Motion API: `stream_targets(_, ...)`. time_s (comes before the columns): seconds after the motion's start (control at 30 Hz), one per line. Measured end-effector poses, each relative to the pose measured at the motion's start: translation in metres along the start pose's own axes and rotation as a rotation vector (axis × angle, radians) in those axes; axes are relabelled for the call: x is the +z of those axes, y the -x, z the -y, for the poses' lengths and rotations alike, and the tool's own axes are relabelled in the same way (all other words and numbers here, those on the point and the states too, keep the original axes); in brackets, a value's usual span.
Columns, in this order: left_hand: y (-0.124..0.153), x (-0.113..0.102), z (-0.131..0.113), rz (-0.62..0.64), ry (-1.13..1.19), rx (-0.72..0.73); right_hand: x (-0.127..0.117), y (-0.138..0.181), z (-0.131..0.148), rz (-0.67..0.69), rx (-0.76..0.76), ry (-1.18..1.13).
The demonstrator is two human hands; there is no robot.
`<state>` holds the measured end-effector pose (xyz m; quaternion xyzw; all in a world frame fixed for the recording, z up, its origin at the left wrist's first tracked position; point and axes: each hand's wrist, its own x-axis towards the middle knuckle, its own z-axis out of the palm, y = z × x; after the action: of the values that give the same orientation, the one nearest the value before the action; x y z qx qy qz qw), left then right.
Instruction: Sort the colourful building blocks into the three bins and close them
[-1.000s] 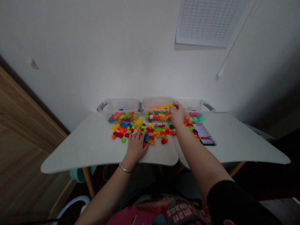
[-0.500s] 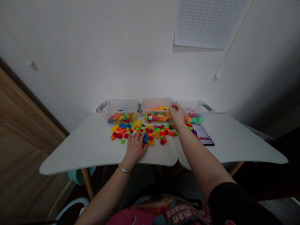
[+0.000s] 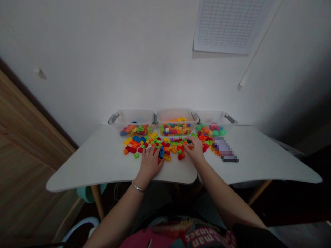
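A heap of small coloured building bricks [image 3: 165, 144] lies on the white table [image 3: 103, 162], in front of three clear plastic bins. My left hand [image 3: 150, 162] rests flat at the near edge of the heap, fingers spread on the bricks. My right hand [image 3: 195, 150] lies on the right part of the heap, its fingers bent over some bricks; whether it grips any I cannot tell. The left bin [image 3: 133, 121], the middle bin [image 3: 174, 119] and the right bin [image 3: 214, 120] each hold coloured pieces.
A phone [image 3: 224, 151] lies on the table right of the bricks. The bins stand against a white wall. A gridded sheet [image 3: 227, 24] hangs above. A wooden panel [image 3: 23, 144] is at the left, and a pale chair [image 3: 88, 193] shows under the table.
My right hand has come back from the rim of the middle bin down to the heap on the table. The yellow brick it held there is gone from its fingers. My left hand stayed put.
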<state>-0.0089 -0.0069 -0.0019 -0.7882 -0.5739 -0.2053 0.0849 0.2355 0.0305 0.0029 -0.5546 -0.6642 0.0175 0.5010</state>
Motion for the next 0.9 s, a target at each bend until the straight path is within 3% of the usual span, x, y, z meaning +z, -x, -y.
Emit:
stream_targets(0.2,0.0,0.003,0.001,0.0,-0.003,0.008,-0.005,0.027,-0.005,0.188,-0.061,0.031)
stream_targets(0.63,0.0,0.003,0.0,0.001,-0.008,0.008,-0.013,0.034,0.007,0.297,-0.186,0.11)
stream_targets(0.9,0.0,0.002,0.0,-0.002,0.003,0.004,-0.014,0.037,0.004,0.262,-0.177,0.232)
